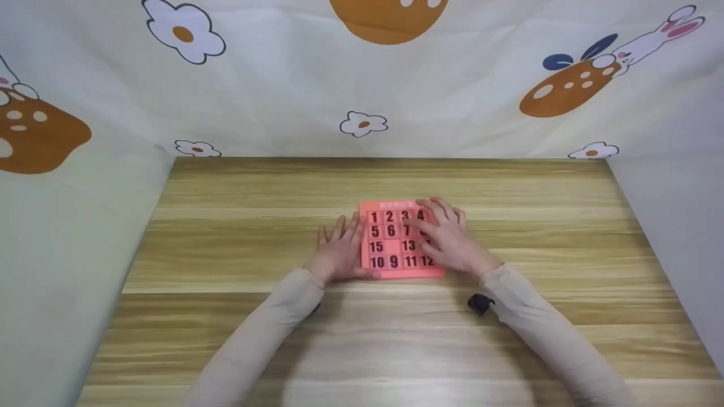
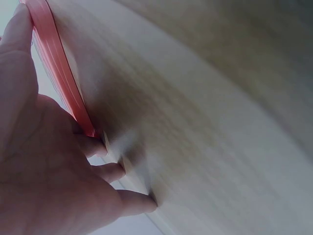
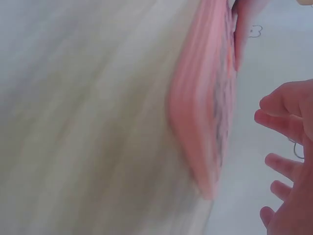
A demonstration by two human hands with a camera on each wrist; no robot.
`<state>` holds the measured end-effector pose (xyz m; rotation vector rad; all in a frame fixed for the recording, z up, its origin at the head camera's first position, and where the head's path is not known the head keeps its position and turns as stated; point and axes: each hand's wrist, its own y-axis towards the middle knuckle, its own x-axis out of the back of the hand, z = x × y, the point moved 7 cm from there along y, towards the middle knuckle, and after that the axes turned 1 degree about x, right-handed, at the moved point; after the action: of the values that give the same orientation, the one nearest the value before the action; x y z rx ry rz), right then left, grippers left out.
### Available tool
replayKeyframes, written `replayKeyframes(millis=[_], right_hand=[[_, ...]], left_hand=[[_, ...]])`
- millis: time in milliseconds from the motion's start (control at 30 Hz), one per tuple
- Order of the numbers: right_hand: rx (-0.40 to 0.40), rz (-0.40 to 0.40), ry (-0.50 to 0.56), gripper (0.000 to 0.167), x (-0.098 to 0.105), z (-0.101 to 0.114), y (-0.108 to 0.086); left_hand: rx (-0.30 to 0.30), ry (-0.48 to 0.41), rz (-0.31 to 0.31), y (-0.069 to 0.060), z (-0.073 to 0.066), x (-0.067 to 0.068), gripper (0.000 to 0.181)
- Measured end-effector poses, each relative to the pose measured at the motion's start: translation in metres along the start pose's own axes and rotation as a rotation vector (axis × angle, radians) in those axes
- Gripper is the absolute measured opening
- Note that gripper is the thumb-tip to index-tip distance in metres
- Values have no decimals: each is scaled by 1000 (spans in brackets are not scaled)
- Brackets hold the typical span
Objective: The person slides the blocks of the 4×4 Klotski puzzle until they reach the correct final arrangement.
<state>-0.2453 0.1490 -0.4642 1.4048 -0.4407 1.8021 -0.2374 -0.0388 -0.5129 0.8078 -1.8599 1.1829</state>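
Puzzle [image 1: 392, 247] touches spread left fingers [image 2: 137, 201], lying ungripped beneath parted right fingers [image 1: 425, 227].

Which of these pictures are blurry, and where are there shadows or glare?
Head: uncovered digits on the pink board are readable; the table shows pale glare and shadows beside the sleeves. Left wrist: blurred table grain, shadow near the left hand. Right wrist: the board's digits smear.

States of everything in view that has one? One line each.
Sliding puzzle: on tabletop, one slot visibly vacant
Number tiles: bottom row out of order
Left hand: fingers spread, thumb at puzzle's near-left corner
Right hand: over puzzle's right side, fingers parted
Backdrop: creased
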Motion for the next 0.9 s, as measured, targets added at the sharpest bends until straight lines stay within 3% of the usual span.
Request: replayKeyframes(millis=[433, 733, 900], right_hand=[[-10, 19, 45, 40, -2, -11, -21], [26, 97, 35, 37, -5, -6, -29], [44, 100, 20, 38, -6, -1, -30]], left_hand=[[-7, 8, 1, 0, -1, 0, 124], [-5, 10, 7, 0, -1, 1, 124], [-5, 12, 4, 0, -1, 0, 124]])
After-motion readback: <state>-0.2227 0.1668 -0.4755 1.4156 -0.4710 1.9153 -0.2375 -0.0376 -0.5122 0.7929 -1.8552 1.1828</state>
